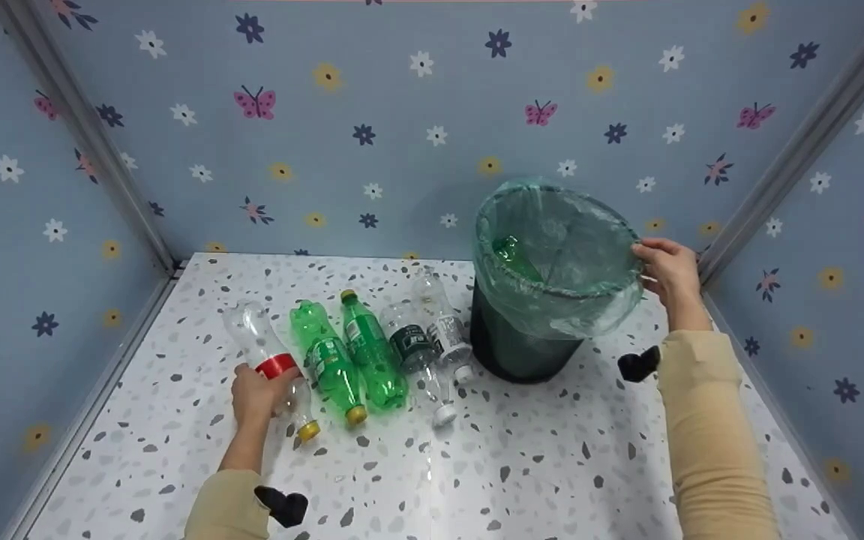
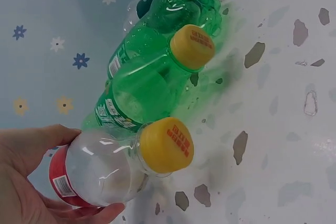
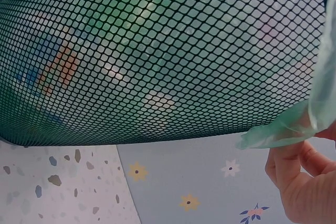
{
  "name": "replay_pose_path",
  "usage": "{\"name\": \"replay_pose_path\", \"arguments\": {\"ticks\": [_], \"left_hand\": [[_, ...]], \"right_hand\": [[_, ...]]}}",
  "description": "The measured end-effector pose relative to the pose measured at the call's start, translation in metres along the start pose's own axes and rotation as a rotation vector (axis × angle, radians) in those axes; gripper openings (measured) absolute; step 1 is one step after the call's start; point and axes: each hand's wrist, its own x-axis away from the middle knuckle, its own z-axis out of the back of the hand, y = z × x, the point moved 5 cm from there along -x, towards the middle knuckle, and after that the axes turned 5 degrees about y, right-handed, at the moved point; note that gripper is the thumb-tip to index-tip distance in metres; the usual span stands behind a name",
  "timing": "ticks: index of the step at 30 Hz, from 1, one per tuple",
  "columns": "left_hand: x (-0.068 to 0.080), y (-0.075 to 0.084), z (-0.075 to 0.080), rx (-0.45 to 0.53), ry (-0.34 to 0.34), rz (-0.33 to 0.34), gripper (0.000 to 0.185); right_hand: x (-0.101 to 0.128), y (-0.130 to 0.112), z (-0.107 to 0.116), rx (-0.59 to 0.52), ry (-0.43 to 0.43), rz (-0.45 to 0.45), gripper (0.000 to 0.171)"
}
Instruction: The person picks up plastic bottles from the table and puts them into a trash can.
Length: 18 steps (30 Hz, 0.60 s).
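My left hand [image 1: 258, 394] grips a clear plastic bottle [image 1: 252, 330] with a red label and a yellow cap, at the left end of a row of bottles. In the left wrist view thumb and fingers curl round this bottle [image 2: 100, 166]. Whether it is off the table, I cannot tell. Beside it lies a green bottle [image 1: 327, 364] with a yellow cap. My right hand [image 1: 670, 274] pinches the rim of a dark mesh bin [image 1: 511, 345] with its green plastic liner [image 1: 552, 311]. A green bottle [image 1: 514, 259] shows inside the bin.
Another green bottle [image 1: 372, 352], a clear bottle with a dark green label [image 1: 411, 341] and a clear bottle with a white label [image 1: 443, 330] lie towards the bin. Flower-patterned walls [image 1: 372, 90] border the speckled white table [image 1: 477, 480] at the back and sides.
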Motion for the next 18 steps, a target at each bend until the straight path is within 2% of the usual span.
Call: {"name": "replay_pose_path", "arguments": {"ticks": [5,9,11,12,14,15,16,18], "left_hand": [[0.004,0.017,0.003,0.035,-0.021,-0.077,0.082],[0.008,0.033,0.005,0.031,-0.021,-0.136,0.081],[0.011,0.042,0.005,0.027,-0.021,-0.169,0.081],[0.013,0.046,0.005,0.022,-0.022,-0.187,0.080],[0.018,0.056,0.005,0.007,-0.024,-0.224,0.079],[0.021,0.061,0.006,0.003,-0.023,-0.246,0.079],[0.023,0.066,0.006,0.000,-0.026,-0.265,0.079],[0.028,0.076,0.006,-0.009,-0.034,-0.298,0.078]], "right_hand": [[0.008,-0.004,-0.001,-0.009,-0.006,0.002,0.027],[0.009,-0.005,-0.001,-0.002,0.008,-0.001,0.028],[-0.010,0.005,0.001,0.013,0.027,-0.015,0.033],[-0.028,0.016,0.003,0.016,0.028,-0.010,0.036],[-0.052,0.029,0.006,-0.035,-0.008,-0.019,0.033],[-0.079,0.045,0.008,-0.080,-0.038,0.013,0.032],[-0.093,0.053,0.010,-0.090,-0.046,0.015,0.032],[-0.108,0.063,0.012,-0.101,-0.059,0.015,0.032]]}}
